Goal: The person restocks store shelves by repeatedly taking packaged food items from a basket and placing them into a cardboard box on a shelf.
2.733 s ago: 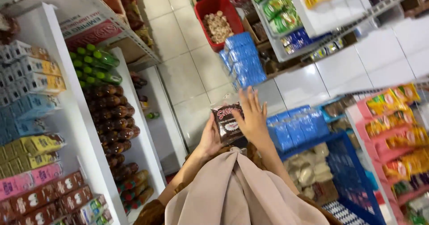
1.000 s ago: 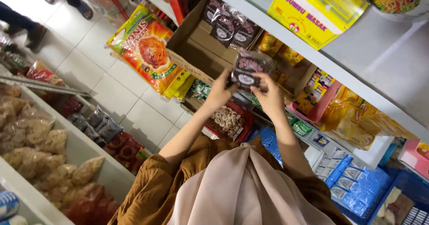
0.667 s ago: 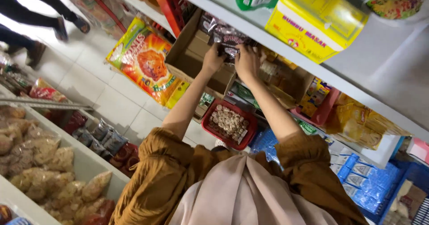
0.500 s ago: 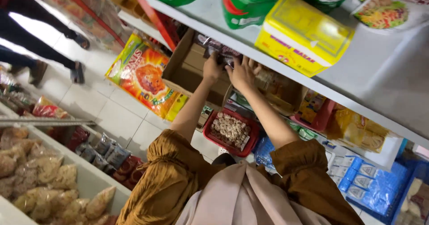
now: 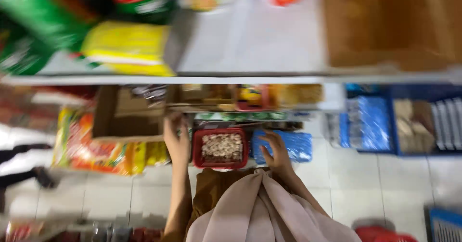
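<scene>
With the blurred left hand (image 5: 177, 143) open by the cardboard box (image 5: 126, 113) and the right hand (image 5: 276, 151) spread empty, a careless reach risked toppling packets.

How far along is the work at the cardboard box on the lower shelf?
Done, it seems: dark packets sit in the cardboard box, though blur hides detail. In hand: nothing. The left hand is open by the box's front edge, and the right hand rests spread on the blue packs beside the red basket. Left: no loose packet shows, so possibly nothing.
</scene>
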